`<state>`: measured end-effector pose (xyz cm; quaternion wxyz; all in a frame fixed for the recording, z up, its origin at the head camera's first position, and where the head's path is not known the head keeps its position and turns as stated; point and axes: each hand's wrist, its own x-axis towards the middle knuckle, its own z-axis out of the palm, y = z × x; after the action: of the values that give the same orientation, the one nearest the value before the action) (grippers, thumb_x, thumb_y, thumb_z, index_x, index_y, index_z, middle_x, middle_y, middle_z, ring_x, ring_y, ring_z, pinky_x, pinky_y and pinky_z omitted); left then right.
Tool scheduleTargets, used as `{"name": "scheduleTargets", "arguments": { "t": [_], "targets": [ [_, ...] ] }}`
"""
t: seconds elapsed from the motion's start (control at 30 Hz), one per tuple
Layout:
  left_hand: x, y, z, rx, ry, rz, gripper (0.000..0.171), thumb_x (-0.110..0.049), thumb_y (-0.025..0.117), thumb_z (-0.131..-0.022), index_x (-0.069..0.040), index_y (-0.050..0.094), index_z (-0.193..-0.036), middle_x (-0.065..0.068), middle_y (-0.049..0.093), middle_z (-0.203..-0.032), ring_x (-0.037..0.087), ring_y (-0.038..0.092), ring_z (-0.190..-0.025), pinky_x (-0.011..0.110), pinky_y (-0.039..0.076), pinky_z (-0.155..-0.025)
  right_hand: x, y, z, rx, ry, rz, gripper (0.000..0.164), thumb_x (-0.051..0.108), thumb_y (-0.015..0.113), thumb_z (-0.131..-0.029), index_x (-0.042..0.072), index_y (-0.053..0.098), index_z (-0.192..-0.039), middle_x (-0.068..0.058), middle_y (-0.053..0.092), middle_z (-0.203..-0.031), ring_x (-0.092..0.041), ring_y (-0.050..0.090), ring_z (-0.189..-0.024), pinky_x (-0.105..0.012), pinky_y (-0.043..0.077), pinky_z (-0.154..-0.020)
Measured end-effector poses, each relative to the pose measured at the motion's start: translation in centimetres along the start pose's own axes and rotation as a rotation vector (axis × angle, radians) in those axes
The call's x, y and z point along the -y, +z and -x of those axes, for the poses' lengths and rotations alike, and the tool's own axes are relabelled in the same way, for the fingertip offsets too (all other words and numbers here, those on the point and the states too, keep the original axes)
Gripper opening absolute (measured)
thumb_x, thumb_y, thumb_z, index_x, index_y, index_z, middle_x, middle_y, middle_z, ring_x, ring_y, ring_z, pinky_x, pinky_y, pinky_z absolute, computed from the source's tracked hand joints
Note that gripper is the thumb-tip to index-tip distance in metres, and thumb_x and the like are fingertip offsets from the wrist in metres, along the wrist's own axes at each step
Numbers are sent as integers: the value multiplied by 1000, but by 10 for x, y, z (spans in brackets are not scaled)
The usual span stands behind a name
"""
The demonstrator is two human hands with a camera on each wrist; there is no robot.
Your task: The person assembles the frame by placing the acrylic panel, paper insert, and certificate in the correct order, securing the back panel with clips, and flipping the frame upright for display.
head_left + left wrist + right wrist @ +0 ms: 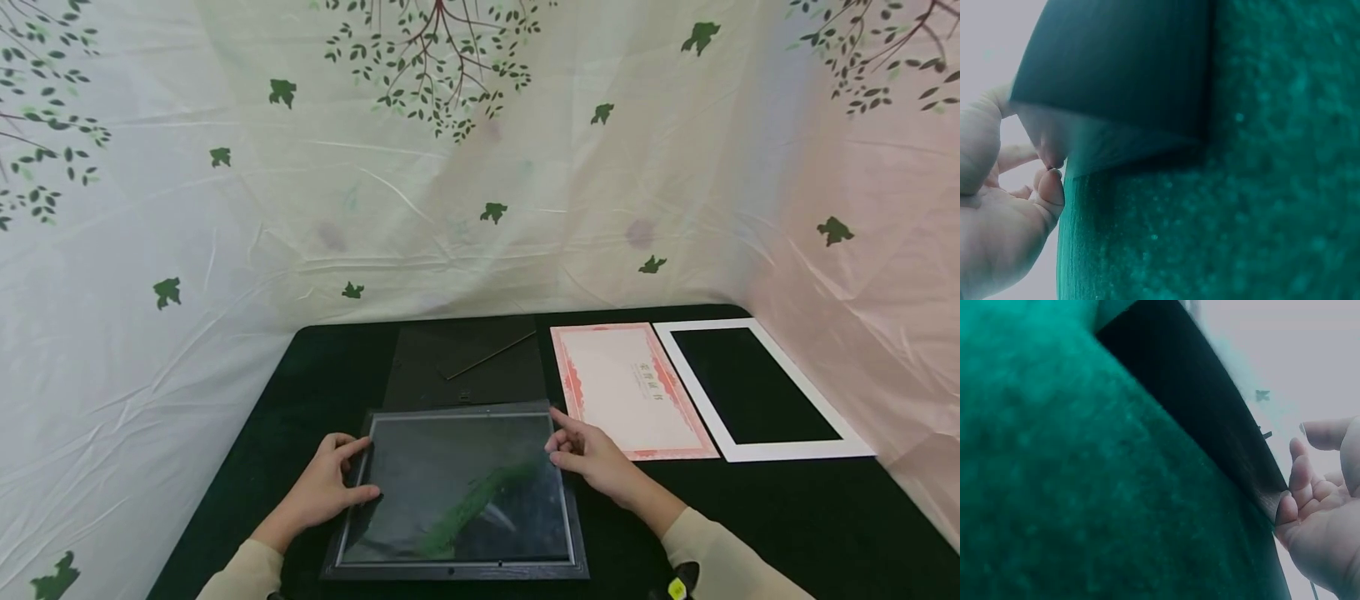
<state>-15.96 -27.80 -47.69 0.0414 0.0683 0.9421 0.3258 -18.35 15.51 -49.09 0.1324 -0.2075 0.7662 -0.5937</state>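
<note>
Fingers of our left hand [322, 485] and right hand [597, 460] touch the left and right edges of the black, rectangular, glazed frame [465, 496], long axis left-to-right; whether they pinch, we cannot tell.

The head camera looks forward and down; close wrist views share the frame [405, 572].

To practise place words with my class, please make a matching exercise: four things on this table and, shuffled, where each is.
Things
1. Dark frame
2. Pink-bordered sheet
3. White mat
4. Dark board

Places
A. Farthest right
B. Beyond the frame's far edge
C. Between left hand and right hand
D. Directly left of the mat

Pairs: 1-C, 2-D, 3-A, 4-B
</note>
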Motion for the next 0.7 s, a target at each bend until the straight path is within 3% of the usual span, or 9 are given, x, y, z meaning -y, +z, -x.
{"name": "scheduleTargets", "arguments": {
  "t": [0.3, 0.53, 0.7],
  "targets": [
    [-1, -1, 0, 12, -19, -20, 85, -43, 85, -70, -7, 51, -139, 14, 43, -130, 20, 46, -90, 31, 41, -65, -3, -2, 1, 19, 16, -42, 70, 15, 59, -97, 4, 19, -153, -16, 57, -110, -23, 52, -93, -23, 48, -81],
    [0, -1, 1, 23, -15, -14, 86, -42, 85, -70, -7, 49, -140, 13, 42, -132, 18, 45, -88, 29, 42, -63, -3, 1, 2, 11, 1, 54, 73, 12, 63, -94, 2, 20, -152, -11, 59, -106, -17, 51, -86, -21, 46, -73],
    [1, -1, 0, 50, 4, -23, 88, -44, 84, -70, -6, 48, -141, 16, 40, -134, 20, 46, -91, 32, 43, -68, -5, 6, 3, -37, -32, 216, 74, 14, 66, -92, 5, 25, -152, -2, 56, -101, -16, 49, -84, -22, 45, -71]
  ]
}}
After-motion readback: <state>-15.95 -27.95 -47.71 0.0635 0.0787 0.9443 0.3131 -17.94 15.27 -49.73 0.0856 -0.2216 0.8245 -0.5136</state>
